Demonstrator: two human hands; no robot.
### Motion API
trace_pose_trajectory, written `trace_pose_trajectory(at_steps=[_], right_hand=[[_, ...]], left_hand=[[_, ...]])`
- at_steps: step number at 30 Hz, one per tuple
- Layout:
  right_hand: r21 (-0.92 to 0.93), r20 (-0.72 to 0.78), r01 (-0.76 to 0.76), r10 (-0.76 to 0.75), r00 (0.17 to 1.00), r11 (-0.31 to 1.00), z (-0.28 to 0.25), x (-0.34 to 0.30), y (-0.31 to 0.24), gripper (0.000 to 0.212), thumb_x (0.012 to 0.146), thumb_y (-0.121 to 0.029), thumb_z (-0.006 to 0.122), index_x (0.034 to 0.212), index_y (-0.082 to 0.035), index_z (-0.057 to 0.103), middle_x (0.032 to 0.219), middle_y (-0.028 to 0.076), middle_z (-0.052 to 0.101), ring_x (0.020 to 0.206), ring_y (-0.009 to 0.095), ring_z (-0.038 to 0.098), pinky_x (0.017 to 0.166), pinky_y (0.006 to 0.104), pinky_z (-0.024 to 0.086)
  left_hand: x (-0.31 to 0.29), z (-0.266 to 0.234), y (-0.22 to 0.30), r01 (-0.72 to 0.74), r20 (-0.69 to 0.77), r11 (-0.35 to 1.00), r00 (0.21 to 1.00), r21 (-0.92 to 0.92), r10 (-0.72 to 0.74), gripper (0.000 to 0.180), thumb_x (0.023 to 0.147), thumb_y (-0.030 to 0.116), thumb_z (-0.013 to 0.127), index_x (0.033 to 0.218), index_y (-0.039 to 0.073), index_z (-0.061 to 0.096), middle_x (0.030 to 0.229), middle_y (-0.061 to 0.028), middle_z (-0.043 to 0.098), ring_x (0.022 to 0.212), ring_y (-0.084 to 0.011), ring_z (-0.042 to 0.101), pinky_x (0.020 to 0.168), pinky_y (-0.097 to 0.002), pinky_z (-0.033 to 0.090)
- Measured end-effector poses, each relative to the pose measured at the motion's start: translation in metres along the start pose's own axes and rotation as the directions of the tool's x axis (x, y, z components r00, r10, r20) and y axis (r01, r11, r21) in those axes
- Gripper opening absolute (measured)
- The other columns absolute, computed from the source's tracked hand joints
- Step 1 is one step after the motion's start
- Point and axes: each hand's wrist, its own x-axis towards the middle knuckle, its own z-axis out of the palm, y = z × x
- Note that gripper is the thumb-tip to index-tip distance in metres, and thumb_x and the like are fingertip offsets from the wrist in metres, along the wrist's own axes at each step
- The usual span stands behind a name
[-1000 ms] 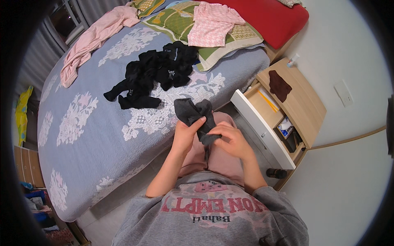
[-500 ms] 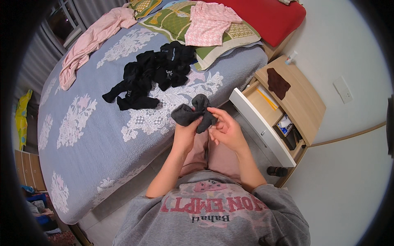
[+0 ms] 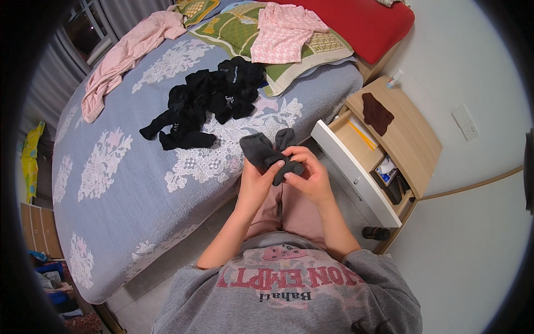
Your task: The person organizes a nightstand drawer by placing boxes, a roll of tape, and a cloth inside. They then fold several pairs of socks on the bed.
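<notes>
Dark grey socks, apparently a pair, are bunched between my two hands above the near edge of the bed. My left hand grips them from the left, its thumb pressed on the fabric. On the other side my right hand pinches the cloth between thumb and fingers. One sock end stands up past the right fingers, and a wider part sticks out to the upper left. Beyond my hands, a heap of black socks lies on the blue bedspread with white floral patterns.
A wooden nightstand on the right has its drawer pulled out, with small items inside. A brown cloth and a white bottle sit on top. Pink clothing covers a green pillow. A dark cup-like object stands on the floor.
My right hand has closed in on the socks, its fingers now pinching the cloth. The sock fabric has shifted and unfolded toward the upper left. The heap on the bed stays put.
</notes>
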Motion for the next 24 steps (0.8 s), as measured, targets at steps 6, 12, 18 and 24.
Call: trace_pose_trajectory(at_steps=[6, 12, 18, 24], right_hand=[[0.23, -0.126, -0.207, 0.24, 0.963, 0.951, 0.002, 0.0, 0.001, 0.029, 0.076, 0.007, 0.066, 0.101, 0.0, 0.053, 0.106, 0.006, 0.057, 0.086, 0.01, 0.059, 0.067, 0.0215, 0.05], [0.196, -0.144, -0.053, 0.083, 0.986, 0.979, 0.004, -0.002, 0.005, 0.038, 0.076, 0.01, 0.063, 0.109, -0.001, 0.048, 0.102, 0.006, 0.056, 0.09, 0.012, 0.059, 0.073, 0.0234, 0.051], [0.244, 0.08, -0.074, 0.056, 0.995, 0.967, -0.005, 0.001, -0.011, 0.048, 0.074, 0.01, 0.061, 0.12, -0.001, 0.051, 0.11, 0.007, 0.056, 0.093, 0.012, 0.058, 0.077, 0.0238, 0.049], [0.083, 0.077, -0.079, 0.073, 0.994, 0.993, -0.005, 0.003, -0.023, 0.043, 0.071, 0.004, 0.066, 0.113, 0.0, 0.059, 0.108, 0.006, 0.059, 0.097, 0.012, 0.056, 0.076, 0.0222, 0.047]], left_hand=[[-0.007, -0.007, 0.001, -0.031, 0.235, 0.999, 0.971, -0.02, 0.035, 0.046, 0.095, 0.029, 0.052, 0.13, 0.0, 0.047, 0.127, -0.0098, 0.05, 0.114, -0.0169, 0.049, 0.095, -0.0301, 0.042], [-0.003, -0.003, 0.011, 0.114, 0.226, 0.983, 0.971, -0.144, -0.079, 0.035, 0.09, 0.015, 0.059, 0.122, 0.001, 0.058, 0.122, -0.0085, 0.055, 0.11, -0.015, 0.053, 0.091, -0.0277, 0.044], [-0.004, 0.0, 0.023, 0.08, 0.116, 0.997, 0.99, 0.021, -0.082, 0.036, 0.079, 0.0, 0.068, 0.114, 0.0, 0.062, 0.108, -0.0062, 0.063, 0.099, -0.0125, 0.058, 0.086, -0.0252, 0.046], [-0.008, 0.003, 0.02, -0.051, 0.157, 0.999, 0.986, 0.014, 0.048, 0.043, 0.075, -0.002, 0.067, 0.117, 0.001, 0.057, 0.111, -0.0094, 0.06, 0.103, -0.0154, 0.057, 0.089, -0.0277, 0.046]])
